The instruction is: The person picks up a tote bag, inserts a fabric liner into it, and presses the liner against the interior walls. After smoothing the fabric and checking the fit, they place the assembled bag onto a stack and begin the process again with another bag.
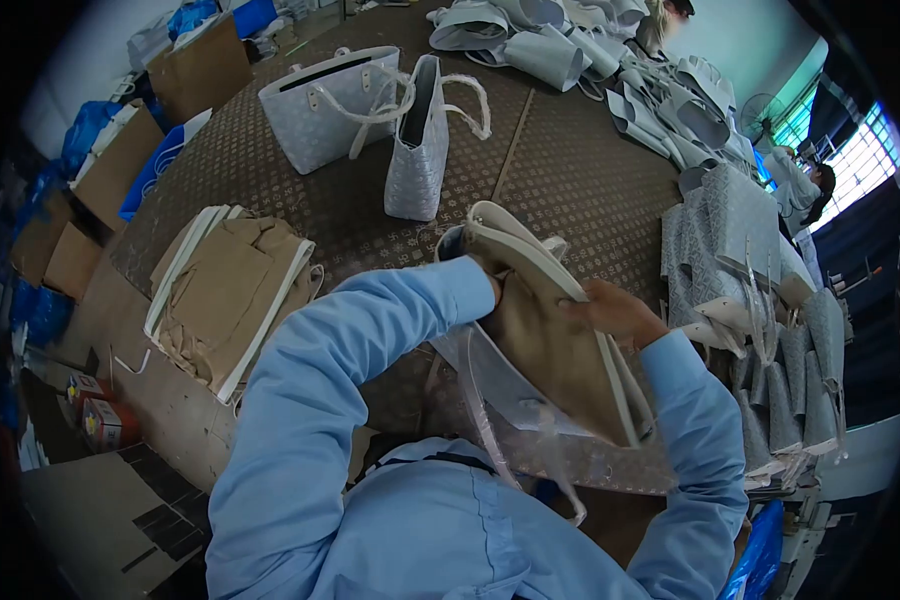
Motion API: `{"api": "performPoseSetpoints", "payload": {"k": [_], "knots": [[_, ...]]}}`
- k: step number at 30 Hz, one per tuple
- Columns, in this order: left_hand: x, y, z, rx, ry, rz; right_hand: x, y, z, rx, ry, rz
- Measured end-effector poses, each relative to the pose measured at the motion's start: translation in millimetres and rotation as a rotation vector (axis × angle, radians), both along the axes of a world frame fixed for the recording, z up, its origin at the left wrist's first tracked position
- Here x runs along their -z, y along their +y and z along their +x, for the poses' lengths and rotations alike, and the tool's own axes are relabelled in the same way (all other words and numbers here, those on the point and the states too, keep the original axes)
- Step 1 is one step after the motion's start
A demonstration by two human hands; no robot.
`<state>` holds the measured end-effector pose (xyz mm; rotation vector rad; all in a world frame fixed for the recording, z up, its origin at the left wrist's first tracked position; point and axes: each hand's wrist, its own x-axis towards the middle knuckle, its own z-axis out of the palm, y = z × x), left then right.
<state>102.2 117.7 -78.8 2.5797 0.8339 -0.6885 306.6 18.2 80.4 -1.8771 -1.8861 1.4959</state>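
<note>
In front of my body a pale grey handbag (pixel 519 395) stands tilted on the table, its clear-wrapped straps hanging toward me. A tan bag lining (pixel 545 325) with a white rim sits at its mouth, partly inside; how deep cannot be seen. My right hand (pixel 622 312) grips the lining's rim, thumb on the near side. My left hand (pixel 494 289) reaches into the opening at the left end, and its fingers are hidden by the lining.
Two finished-looking handbags (pixel 417 150) stand on the patterned brown table (pixel 560 140). A stack of tan linings (pixel 232 300) lies left. Grey bag shells (pixel 740 225) are piled right, with more grey pieces (pixel 545 55) at the back. Another person (pixel 805 185) works far right.
</note>
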Motion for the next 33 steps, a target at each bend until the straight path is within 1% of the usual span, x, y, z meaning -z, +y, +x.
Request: {"api": "performPoseSetpoints", "payload": {"k": [1,2,3,4,5,6,7,8,9,10,11,12,13,14,15,16,17,18,19,21,22,23,25,26,27,28,29,30,31,32,33], "knots": [[24.3,-0.3,-2.9,0.019,-0.035,0.005,-6.4,0.5,-5.2,0.006,-0.002,0.002],[39.0,24.1,-2.4,0.038,-0.067,0.006,-14.7,-2.8,-17.1,-0.138,-0.194,0.168],[63.4,26.3,-1.6,0.055,-0.094,-0.004,-15.6,-8.3,-24.1,-0.286,-0.380,0.325],[20.1,1.2,-6.0,0.059,-0.088,-0.016,-11.1,-11.8,-24.2,-0.282,-0.373,0.314],[-34.0,-13.7,-11.3,0.007,-0.138,-0.046,-10.5,-10.1,-22.4,-0.241,-0.341,0.296],[-88.3,-30.3,-34.5,-0.033,-0.182,-0.070,-11.0,-7.6,-19.3,-0.187,-0.306,0.284],[-143.8,-46.8,-30.5,-0.064,-0.217,-0.101,-8.8,-3.7,-16.5,-0.152,-0.292,0.290],[-148.7,-49.2,-34.5,-0.033,-0.454,-0.127,-3.4,-1.1,-12.9,-0.211,-0.244,0.307],[-152.0,-53.8,-30.1,-0.001,-0.439,-0.150,0.9,-0.2,-7.5,-0.269,-0.203,0.320],[-154.6,-59.0,-22.5,0.015,-0.505,-0.231,-7.5,0.5,-12.5,-0.326,-0.209,0.317],[-152.5,-64.5,-13.0,0.031,-0.576,-0.317,-16.5,1.9,-22.6,-0.382,-0.220,0.310],[-135.2,-68.0,-6.5,0.072,-0.584,-0.341,-3.7,7.4,-21.2,-0.396,-0.195,0.352],[-107.2,-70.0,-3.1,0.064,-0.579,-0.198,8.5,9.8,-16.2,-0.406,-0.177,0.401],[-105.2,-77.2,4.0,0.049,-0.573,-0.056,8.7,5.6,-17.0,-0.366,-0.196,0.387],[-110.2,-69.2,12.0,-0.018,-0.306,-0.166,9.9,3.0,-20.9,-0.320,-0.183,0.375],[-104.6,-69.2,17.2,0.008,-0.304,-0.173,11.2,-0.2,-21.8,-0.284,-0.163,0.369],[-95.3,-68.2,18.4,-0.024,-0.297,-0.169,12.7,-10.0,-20.8,-0.275,-0.162,0.365],[-91.4,-65.3,14.1,-0.084,-0.295,-0.157,12.6,-21.5,-22.3,-0.173,-0.159,0.434],[-99.8,-67.2,3.1,-0.126,-0.303,-0.139,10.7,-27.3,-25.6,-0.095,-0.148,0.513],[-121.5,-90.1,-30.1,-0.054,-0.604,0.045,10.8,-38.5,-27.6,-0.159,-0.148,0.639],[-122.9,-100.0,-50.5,-0.081,-0.957,0.113,10.0,-39.7,-28.3,-0.166,-0.158,0.675],[-118.7,-105.8,-65.5,-0.113,-0.949,0.133,7.2,-34.4,-29.4,-0.199,-0.140,0.681],[-99.4,-108.8,-87.6,-0.739,-1.481,0.396,0.7,-26.0,-31.1,-0.310,-0.375,0.459],[-76.2,-103.5,-101.6,-0.969,-1.546,0.218,-0.8,-20.5,-32.4,-0.324,-0.371,0.459],[-53.3,-99.9,-101.5,-0.983,-1.541,0.225,-1.2,-13.1,-35.0,-0.374,-0.488,0.400],[-32.2,-97.4,-95.7,-1.073,-1.629,0.082,-2.0,-5.9,-39.9,-0.421,-0.603,0.339],[-23.5,-97.1,-90.6,-1.157,-1.714,-0.069,-9.2,1.0,-46.3,-0.429,-0.628,0.260],[-15.4,-98.8,-88.2,-1.132,-1.686,-0.226,-10.5,1.0,-49.8,-0.433,-0.629,0.253],[-17.3,-98.7,-83.7,-1.139,-1.687,-0.234,-11.3,0.7,-52.0,-0.356,-0.523,0.349],[-20.3,-97.5,-79.6,-1.076,-1.692,-0.133,-11.2,1.7,-54.7,-0.278,-0.417,0.446],[-24.2,-96.7,-79.4,-1.013,-1.692,-0.032,-8.8,1.8,-59.2,-0.281,-0.420,0.440]]}}
